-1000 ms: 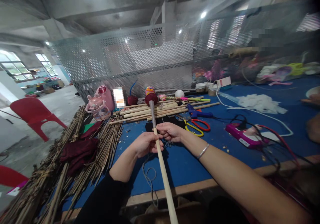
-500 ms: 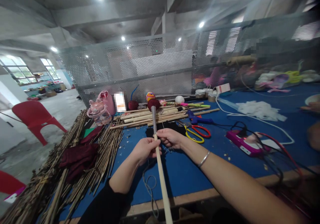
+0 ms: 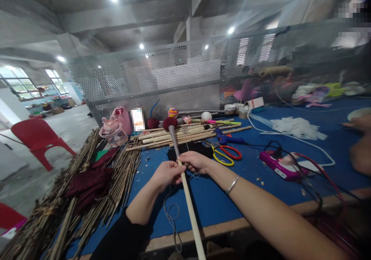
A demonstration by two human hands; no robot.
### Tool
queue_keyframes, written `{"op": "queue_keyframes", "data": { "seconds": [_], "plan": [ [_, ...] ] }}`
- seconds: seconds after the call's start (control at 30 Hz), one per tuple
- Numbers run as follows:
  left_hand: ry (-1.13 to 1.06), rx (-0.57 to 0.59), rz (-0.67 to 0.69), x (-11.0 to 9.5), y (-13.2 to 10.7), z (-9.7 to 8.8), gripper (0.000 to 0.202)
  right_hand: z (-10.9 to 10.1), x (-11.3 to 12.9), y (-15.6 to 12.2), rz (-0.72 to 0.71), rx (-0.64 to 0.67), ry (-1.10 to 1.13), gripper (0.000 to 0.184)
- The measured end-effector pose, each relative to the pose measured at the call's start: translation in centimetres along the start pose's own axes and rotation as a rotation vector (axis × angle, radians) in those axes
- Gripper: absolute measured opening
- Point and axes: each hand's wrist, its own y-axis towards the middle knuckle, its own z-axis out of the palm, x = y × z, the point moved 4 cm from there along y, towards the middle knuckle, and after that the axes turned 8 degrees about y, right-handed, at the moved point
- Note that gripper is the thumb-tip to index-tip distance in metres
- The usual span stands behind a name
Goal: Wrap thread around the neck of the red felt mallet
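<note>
A long pale wooden stick point(image 3: 189, 202) points away from me, its far part wrapped in grey yarn point(image 3: 174, 142) and topped by a dark red ball point(image 3: 170, 123). My left hand point(image 3: 168, 173) is closed around the stick just below the wrapping. Just beyond it, my right hand point(image 3: 194, 161), with a silver bangle at the wrist, pinches the stick at the lower end of the wrapping. Loose grey yarn point(image 3: 174, 209) hangs in loops from near my left hand toward the table edge. Black cloth point(image 3: 199, 150) lies behind my right hand.
Red-and-yellow-handled scissors point(image 3: 223, 161), a blue glue gun point(image 3: 227, 137) and a purple power strip point(image 3: 279, 166) lie on the right. Several wooden sticks point(image 3: 156, 139) lie at the back. Bundled twigs point(image 3: 116, 190) and maroon cloth point(image 3: 89, 184) are left. Another person's hand point(image 3: 361, 124) shows far right.
The stick has tilted, its red ball end shifting slightly left and its near end slightly right. Both hands keep their hold. The whole view has shifted a little.
</note>
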Motion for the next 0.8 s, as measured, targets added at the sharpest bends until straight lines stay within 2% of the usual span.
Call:
{"op": "queue_keyframes", "data": {
  "seconds": [0.23, 0.33, 0.4, 0.47, 0.6, 0.7, 0.8],
  "plan": [
    [-0.07, 0.076, -0.045, -0.1, -0.21, 0.2, 0.028, -0.31, 0.14, 0.14, 0.021, 0.067, 0.052, 0.029],
    [-0.023, 0.021, -0.054, -0.07, -0.19, 0.24, 0.032, -0.48, -0.12, 0.44, -0.018, 0.047, 0.015, 0.029],
    [0.025, -0.061, -0.03, -0.24, -0.23, 0.06, 0.037, -0.51, -0.18, 0.53, -0.042, 0.026, -0.01, 0.029],
    [0.029, -0.089, 0.001, -0.5, -0.34, -0.02, 0.037, -0.43, -0.09, 0.45, -0.055, 0.01, -0.013, 0.03],
    [-0.148, 0.072, -0.043, -0.59, -0.55, 0.59, 0.021, 0.01, 0.17, 0.05, -0.053, 0.04, -0.002, 0.029],
    [-0.323, 0.082, -0.107, -0.49, -0.34, 0.81, 0.007, 0.07, 0.07, 0.07, -0.074, 0.022, -0.08, 0.028],
    [-0.518, 0.092, -0.175, -0.53, 0.1, 0.66, 0.019, 0.21, -0.03, 0.4, -0.089, -0.006, -0.129, 0.025]
  ]
}}
